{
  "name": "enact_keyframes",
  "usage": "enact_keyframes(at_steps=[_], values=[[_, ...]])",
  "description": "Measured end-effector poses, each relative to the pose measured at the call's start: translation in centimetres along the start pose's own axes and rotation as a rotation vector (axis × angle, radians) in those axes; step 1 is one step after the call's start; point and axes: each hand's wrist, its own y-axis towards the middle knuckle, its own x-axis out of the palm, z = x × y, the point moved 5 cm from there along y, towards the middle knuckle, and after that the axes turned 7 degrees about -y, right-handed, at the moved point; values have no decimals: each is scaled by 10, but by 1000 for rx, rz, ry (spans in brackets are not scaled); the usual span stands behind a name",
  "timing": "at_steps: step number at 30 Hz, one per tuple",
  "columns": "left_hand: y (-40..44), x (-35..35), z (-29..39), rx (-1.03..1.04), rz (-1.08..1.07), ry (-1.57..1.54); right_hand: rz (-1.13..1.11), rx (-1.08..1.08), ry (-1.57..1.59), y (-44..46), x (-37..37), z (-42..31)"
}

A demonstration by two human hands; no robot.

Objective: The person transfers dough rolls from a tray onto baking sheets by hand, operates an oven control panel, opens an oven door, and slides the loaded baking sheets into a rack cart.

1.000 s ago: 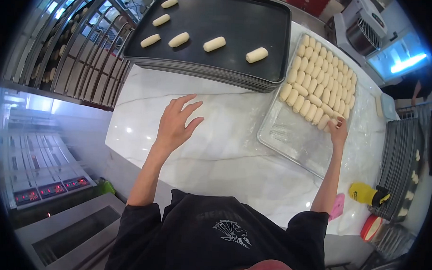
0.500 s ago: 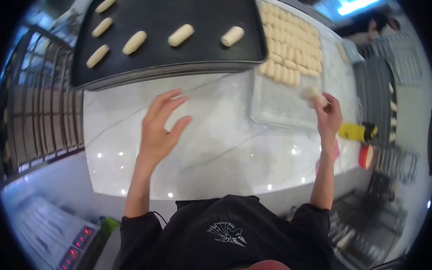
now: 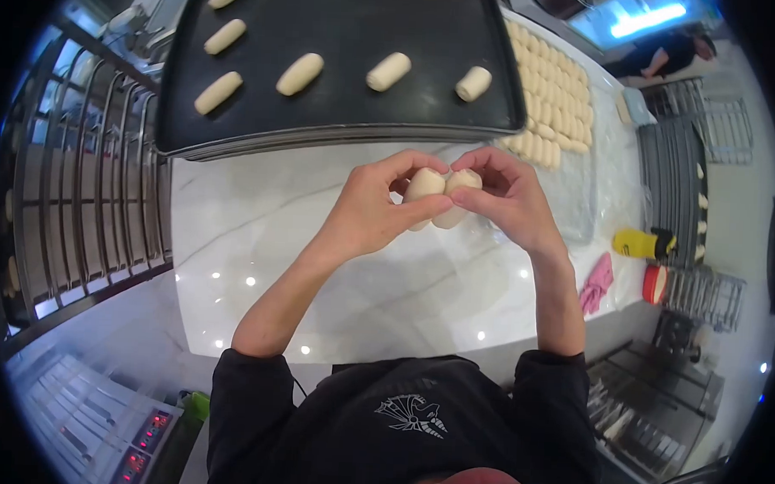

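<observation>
My left hand [image 3: 373, 206] pinches a pale dough roll [image 3: 424, 189] between thumb and fingers. Against it, side by side, is a second dough roll [image 3: 460, 203], gripped by my right hand [image 3: 515, 199]. Both rolls are held above the white marbled table [image 3: 386, 285], in front of a black baking tray [image 3: 344, 19]. Several separate dough rolls [image 3: 299, 74] lie on that tray, along its left side and front. Farther right, closely packed rows of dough rolls [image 3: 550, 98] sit on a plastic-covered tray [image 3: 578, 202], partly hidden by the black tray.
A yellow bottle [image 3: 633, 244], a pink cloth [image 3: 597, 283] and a red-rimmed container [image 3: 655, 284] are at the table's right edge. Metal racks [image 3: 100, 155] stand to the left. Another person [image 3: 667, 57] is at the far right. More black trays [image 3: 670, 171] lie beyond the table.
My right hand has moved left from the packed tray, carrying dough. My left hand, open before, has moved right and closed on a dough roll. The view has shifted slightly.
</observation>
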Motion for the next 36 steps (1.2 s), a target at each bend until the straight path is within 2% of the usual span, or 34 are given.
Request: enact_keyframes(at_steps=[10,12,14,15,17,18,21,25,28,29,30,32,33,36], values=[[46,-97,41,169,338,-333,0,-108,-48,130,14,-55],[68,-139,51,282,531,-470,153,-108,18,168,-3,-57],[102,-186,59,291,583,-113,211,-137,52,217,-18,-51],[122,-209,58,293,588,-112,273,-160,88,242,-26,-46],[161,-236,49,84,456,482,255,-159,74,294,-27,-42],[170,-244,45,87,465,479,242,-159,61,319,-25,-42],[198,-242,42,107,285,1000,250,-176,47,388,-10,-46],[201,-225,37,84,337,1062,305,-119,-66,442,26,-51],[193,-216,39,86,363,1113,233,22,-532,449,43,-64],[191,-216,37,88,371,1137,229,22,-532,450,43,-66],[189,-217,33,82,371,1135,255,-94,-683,448,41,-74],[182,-216,28,248,381,1199,302,-331,-979,444,42,-83],[180,-216,28,334,388,1229,298,-330,-980,443,44,-81],[186,-225,25,317,367,1218,58,-752,-1141,434,62,-80]])
